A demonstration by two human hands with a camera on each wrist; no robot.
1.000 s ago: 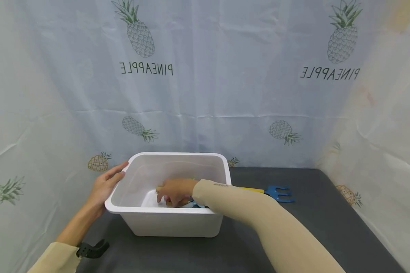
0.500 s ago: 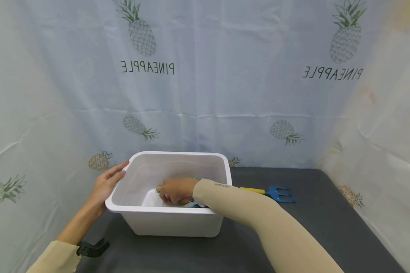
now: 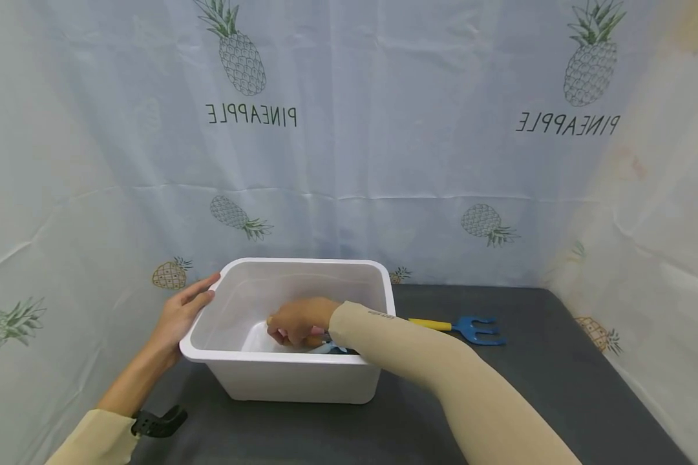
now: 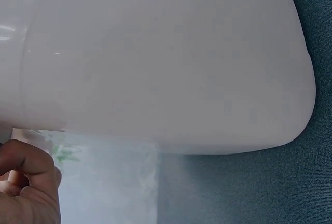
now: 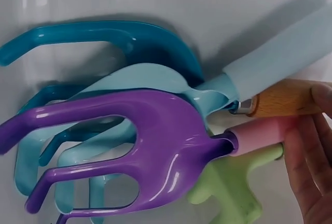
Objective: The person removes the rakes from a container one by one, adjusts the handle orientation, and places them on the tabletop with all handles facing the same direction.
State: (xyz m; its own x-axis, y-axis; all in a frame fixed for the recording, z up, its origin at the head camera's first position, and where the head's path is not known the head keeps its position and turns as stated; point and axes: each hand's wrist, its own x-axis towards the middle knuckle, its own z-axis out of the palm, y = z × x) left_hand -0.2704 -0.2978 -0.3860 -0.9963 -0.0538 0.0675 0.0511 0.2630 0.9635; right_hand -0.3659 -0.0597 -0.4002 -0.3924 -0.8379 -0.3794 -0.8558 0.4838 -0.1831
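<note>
Left hand grips the white tub at its left edge; right hand has fingers clamped on a purple fork (pink-handled) inside.

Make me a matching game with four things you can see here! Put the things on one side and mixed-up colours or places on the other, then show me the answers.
Things
1. Purple fork
2. Blue fork on the table
3. Tub
4. Left hand

Clues
A. White all over
B. Touching the tub's rim
C. Has a pink handle
D. Has a yellow handle

Right pairs
1-C, 2-D, 3-A, 4-B
</note>
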